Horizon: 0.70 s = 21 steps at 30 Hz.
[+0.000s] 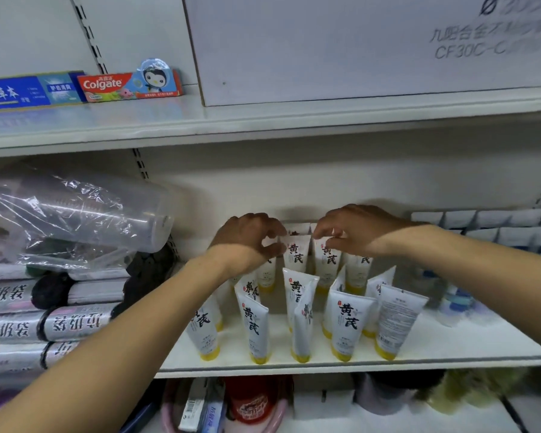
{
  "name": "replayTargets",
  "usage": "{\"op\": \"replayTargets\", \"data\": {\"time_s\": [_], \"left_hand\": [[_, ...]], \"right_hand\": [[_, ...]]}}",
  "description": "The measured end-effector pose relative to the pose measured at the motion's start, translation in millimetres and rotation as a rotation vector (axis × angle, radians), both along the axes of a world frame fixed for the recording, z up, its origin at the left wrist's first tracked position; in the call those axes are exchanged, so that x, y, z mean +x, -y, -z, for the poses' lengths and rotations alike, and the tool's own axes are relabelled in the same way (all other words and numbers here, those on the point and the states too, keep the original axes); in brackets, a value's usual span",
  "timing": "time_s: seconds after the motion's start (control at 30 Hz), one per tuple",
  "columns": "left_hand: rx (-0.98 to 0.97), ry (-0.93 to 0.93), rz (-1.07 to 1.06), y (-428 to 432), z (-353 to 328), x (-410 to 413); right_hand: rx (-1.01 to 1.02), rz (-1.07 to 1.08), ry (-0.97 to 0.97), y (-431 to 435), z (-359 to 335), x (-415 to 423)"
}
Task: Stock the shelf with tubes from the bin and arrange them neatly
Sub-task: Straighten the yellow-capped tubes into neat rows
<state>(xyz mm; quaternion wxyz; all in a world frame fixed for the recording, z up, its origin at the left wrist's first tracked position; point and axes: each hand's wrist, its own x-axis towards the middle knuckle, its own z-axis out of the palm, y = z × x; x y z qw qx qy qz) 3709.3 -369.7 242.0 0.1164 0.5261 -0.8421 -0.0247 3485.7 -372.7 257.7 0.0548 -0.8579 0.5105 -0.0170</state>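
Note:
Several white tubes with yellow caps and black characters stand cap-down in rows on the middle shelf [450, 345]. Both my arms reach over the front rows to the back rows. My left hand [247, 239] has its thumb and fingers curled at the flat top edge of a back-row tube [295, 254]. My right hand [353, 232] pinches the top of the neighbouring back-row tube [327, 260]. The front row [349, 323] leans unevenly, and one tube [394, 320] shows its printed back. No bin is in view.
Rolls of rubbish bags [44, 323] and plastic-wrapped cups [75, 214] fill the shelf's left. White packs [487, 226] and blurred bottles [456, 301] stand to the right. Toothpaste boxes [128, 85] and a large white carton [356, 42] sit on the upper shelf. A pink basin [175, 414] lies below.

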Motion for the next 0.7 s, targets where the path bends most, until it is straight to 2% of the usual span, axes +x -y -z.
{"op": "replayTargets", "data": {"time_s": [0.17, 0.33, 0.47, 0.7], "left_hand": [[0.066, -0.050, 0.100, -12, -2, -47], [0.149, 0.246, 0.101, -13, 2, -90], [0.202, 0.342, 0.056, -8, 3, -108], [0.152, 0.330, 0.078, 5, 13, -113]], "right_hand": [[0.083, 0.137, -0.045, -29, -3, -42], [0.231, 0.137, -0.060, -35, 8, -65], [0.339, 0.147, -0.140, -33, 17, -69], [0.172, 0.115, -0.067, -21, 36, -73]]}}
